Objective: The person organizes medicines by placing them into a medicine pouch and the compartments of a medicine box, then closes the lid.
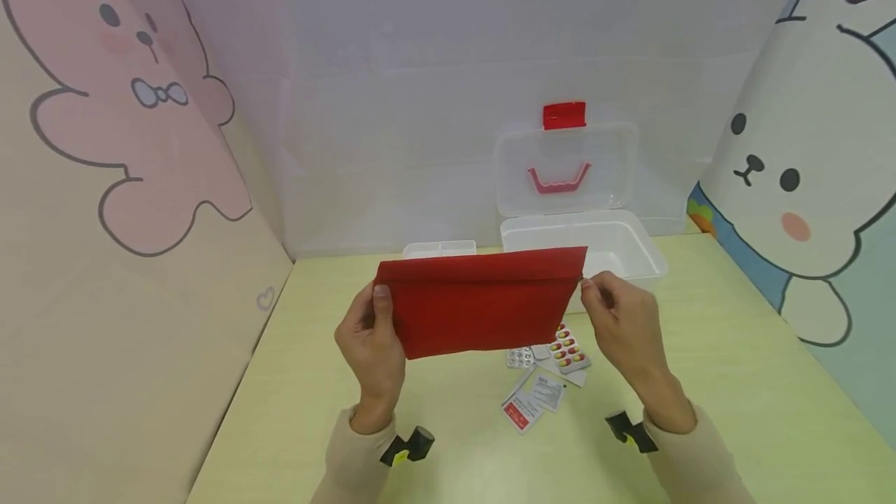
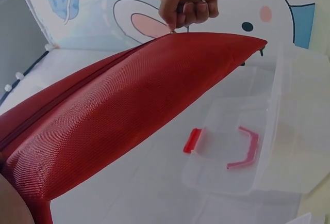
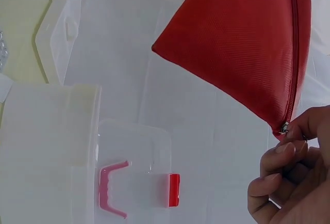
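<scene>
A flat red zippered pouch (image 1: 483, 306) is held up above the table between both hands. My left hand (image 1: 374, 344) grips its left end, thumb on the near face. At the other end, my right hand (image 1: 626, 325) pinches the zipper pull (image 3: 284, 127) at the pouch's corner. The zipper runs along the upper edge and looks closed in the right wrist view. Below the pouch lie a blister pack of red-and-yellow capsules (image 1: 568, 352), a silver blister pack (image 1: 519, 357) and small printed sachets (image 1: 521, 411), partly overlapping.
Behind the pouch stands a white plastic box (image 1: 630, 243), its clear lid (image 1: 616, 169) raised against the back wall, with a pink handle (image 1: 560, 185) and red latch (image 1: 564, 115). A shallow white tray (image 1: 439, 248) sits left of it, partly hidden. Printed panels flank the table (image 1: 301, 411).
</scene>
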Demonstrator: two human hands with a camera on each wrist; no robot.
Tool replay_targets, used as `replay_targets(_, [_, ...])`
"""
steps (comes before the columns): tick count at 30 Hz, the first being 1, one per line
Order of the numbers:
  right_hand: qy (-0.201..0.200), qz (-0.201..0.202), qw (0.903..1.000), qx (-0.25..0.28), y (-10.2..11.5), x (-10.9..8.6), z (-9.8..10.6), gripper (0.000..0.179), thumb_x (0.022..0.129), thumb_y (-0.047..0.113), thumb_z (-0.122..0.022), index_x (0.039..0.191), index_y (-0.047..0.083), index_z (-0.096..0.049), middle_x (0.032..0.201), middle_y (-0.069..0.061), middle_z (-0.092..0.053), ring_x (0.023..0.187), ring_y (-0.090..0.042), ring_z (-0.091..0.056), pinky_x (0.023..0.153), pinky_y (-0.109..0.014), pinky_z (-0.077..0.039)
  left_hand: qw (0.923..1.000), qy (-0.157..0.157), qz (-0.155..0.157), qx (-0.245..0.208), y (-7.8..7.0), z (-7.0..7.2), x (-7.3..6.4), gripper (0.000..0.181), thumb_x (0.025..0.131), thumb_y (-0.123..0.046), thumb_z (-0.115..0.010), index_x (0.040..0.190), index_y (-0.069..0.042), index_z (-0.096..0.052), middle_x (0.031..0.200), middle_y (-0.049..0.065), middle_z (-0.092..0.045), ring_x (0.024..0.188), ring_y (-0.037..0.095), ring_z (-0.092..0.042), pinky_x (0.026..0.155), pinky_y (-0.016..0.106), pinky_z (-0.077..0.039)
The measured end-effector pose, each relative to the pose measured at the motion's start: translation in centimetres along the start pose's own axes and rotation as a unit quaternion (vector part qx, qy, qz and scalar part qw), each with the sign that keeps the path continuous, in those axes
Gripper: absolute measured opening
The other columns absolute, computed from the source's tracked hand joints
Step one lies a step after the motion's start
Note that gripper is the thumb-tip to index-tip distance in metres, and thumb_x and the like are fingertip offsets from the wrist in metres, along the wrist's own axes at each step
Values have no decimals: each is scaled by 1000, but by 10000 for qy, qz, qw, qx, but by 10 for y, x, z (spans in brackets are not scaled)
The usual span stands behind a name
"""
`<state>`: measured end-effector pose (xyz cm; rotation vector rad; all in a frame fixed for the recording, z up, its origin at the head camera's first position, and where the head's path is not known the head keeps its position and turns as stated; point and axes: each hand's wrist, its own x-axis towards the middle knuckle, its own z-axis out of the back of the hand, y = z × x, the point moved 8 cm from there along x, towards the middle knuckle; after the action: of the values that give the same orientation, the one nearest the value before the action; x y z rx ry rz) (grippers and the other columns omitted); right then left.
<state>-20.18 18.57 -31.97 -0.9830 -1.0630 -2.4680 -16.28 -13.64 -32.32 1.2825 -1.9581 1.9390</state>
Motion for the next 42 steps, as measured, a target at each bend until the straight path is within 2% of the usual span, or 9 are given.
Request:
replay_targets(10, [-206, -236, 9989, 341, -9, 5, 3, 21, 92, 3, -55, 71, 5, -60, 56, 2, -47, 55, -2, -40, 54, -17, -31, 9986, 242, 39, -466, 1, -7, -1, 24, 99, -9, -55, 112, 7, -66, 97, -5, -73, 81, 15, -70, 64, 29, -59])
replay_targets(14, [112, -565, 9936, 968, -16, 4, -5, 16, 95, 5, -55, 81, 1, -61, 68, -4, -58, 63, 0, -52, 63, -12, -40, 9964, 297, -127, -788, -2, -9, 0, 25, 100, -11, -55, 112, 9, -65, 96, -4, -73, 79, 13, -69, 64, 28, -59])
replay_targets(16, [497, -756, 9876, 1285, -20, 2, -13, 10, 97, 7, -56, 95, 0, -61, 83, -7, -64, 73, 2, -58, 70, -10, -44, 9945, 323, -224, -976, -3, -10, 1, 24, 100, -10, -54, 111, 8, -66, 96, -3, -73, 78, 13, -69, 64, 27, -58])
replay_targets(20, [1486, -1030, 9645, 1923, -26, -3, -34, 33, 99, 14, -57, 130, 4, -53, 119, -12, -64, 99, 6, -59, 84, -11, -48, 9906, 392, -353, -1263, -4, -13, 2, 21, 100, -8, -53, 110, 4, -68, 97, -2, -74, 79, 13, -69, 65, 26, -58])
replay_targets(22, [1842, -1049, 9508, 2261, -29, -6, -43, 38, 99, 14, -57, 136, 5, -51, 127, -8, -63, 107, 4, -59, 89, -14, -49, 9897, 425, -366, -1321, -3, -15, 2, 21, 100, -8, -52, 110, 2, -68, 97, -2, -74, 79, 12, -69, 65, 25, -58])
replay_targets(25, [1941, -1035, 9383, 2669, -31, -8, -48, 34, 100, 12, -55, 133, 3, -55, 122, 3, -66, 110, 0, -62, 92, -17, -50, 9892, 444, -323, -1360, -1, -17, 2, 22, 101, -10, -53, 111, 2, -67, 97, -2, -73, 79, 13, -68, 65, 25, -58])
replay_targets(28, [1633, -1018, 9432, 2709, -32, -6, -44, 27, 99, 9, -55, 124, 0, -60, 112, 16, -68, 107, -1, -63, 92, -15, -49, 9899, 471, -227, -1320, 3, -18, 4, 24, 101, -14, -53, 112, 3, -66, 97, -2, -72, 79, 12, -68, 64, 26, -58])
replay_targets(33, [1073, -898, 9537, 2661, -34, 0, -35, 20, 98, 4, -55, 114, -6, -63, 104, 20, -68, 100, 1, -64, 90, -14, -50, 9902, 657, -67, -1232, 10, -19, 10, 26, 100, -13, -55, 115, 7, -65, 100, -2, -73, 82, 14, -69, 66, 28, -59])
replay_targets(42, [474, -984, 9694, 2197, -45, 11, -14, 13, 97, 3, -58, 103, -5, -66, 93, 21, -67, 87, 1, -65, 83, -11, -51, 9852, 1587, -32, -640, 23, -30, 27, 24, 95, 3, -57, 115, 6, -68, 103, -3, -74, 85, 13, -73, 70, 32, -60])
